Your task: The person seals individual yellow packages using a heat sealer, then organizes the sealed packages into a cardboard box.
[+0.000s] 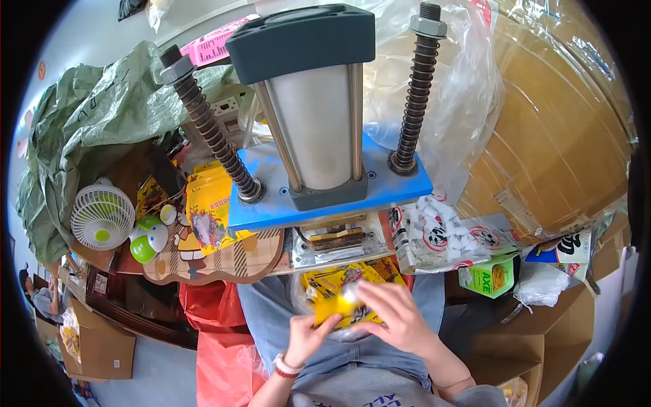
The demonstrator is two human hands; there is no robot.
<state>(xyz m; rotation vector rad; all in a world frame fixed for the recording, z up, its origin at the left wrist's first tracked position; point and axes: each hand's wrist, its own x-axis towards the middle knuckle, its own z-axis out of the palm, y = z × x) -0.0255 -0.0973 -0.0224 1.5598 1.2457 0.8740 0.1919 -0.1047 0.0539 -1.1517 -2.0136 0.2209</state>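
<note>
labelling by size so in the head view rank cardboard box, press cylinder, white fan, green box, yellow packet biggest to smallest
1. cardboard box
2. press cylinder
3. white fan
4. green box and yellow packet: about alike, and the packet is partly covered, so not ranked.

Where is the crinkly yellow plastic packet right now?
In the head view, the crinkly yellow plastic packet sits low at centre, held between the left hand and right hand, below the blue metal press plate.
</note>
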